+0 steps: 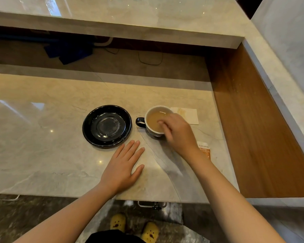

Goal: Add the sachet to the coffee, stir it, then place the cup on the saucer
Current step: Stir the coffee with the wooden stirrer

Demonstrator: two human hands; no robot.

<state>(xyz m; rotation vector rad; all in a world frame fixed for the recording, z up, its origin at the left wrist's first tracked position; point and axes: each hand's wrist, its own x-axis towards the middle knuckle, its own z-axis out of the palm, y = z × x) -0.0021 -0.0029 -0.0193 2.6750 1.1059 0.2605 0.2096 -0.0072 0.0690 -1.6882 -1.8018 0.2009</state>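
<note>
A black cup (148,124) with a white interior, filled with milky coffee (154,121), was seen on the marble counter (42,137), just right of an empty black saucer (107,126) and apart from it. The right hand (179,135) was held over the cup's rim, fingers bunched together over the liquid (whatever they pinched could not be made out). The left hand (123,165) was laid flat on the counter, fingers spread. An orange sachet (204,150) was partly hidden by the right wrist; a white napkin (189,115) lay behind the cup.
</note>
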